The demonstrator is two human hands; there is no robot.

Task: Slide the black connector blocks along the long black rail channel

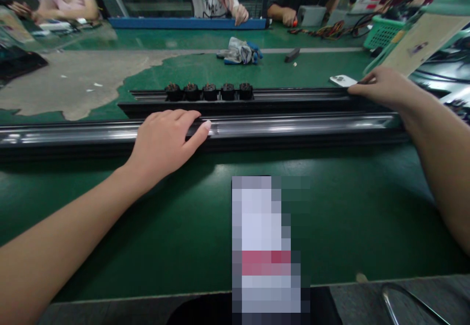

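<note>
A long, shiny black metal profile (279, 125) lies across the green table from the left side to the right. My left hand (163, 136) grips it left of the middle, fingers over the far edge and thumb along the near side. Behind it runs a second black profile (301, 96), with several round black sockets (209, 91) in a row, copper-coloured bits showing on top. My right hand (384, 87) is closed on this rear profile near its right end, its thumb and fingers pinched together and partly hidden. Close to those fingertips is a white phone-like object (343, 80).
A blurred-out, pale upright item (262, 242) is at the near table edge. Grey-blue gloves (240, 51) and a small dark block (292, 55) lie beyond the profiles. A green basket (384, 31) and wires (332, 30) are far right. Co-workers sit opposite, one at a blue bar (165, 23).
</note>
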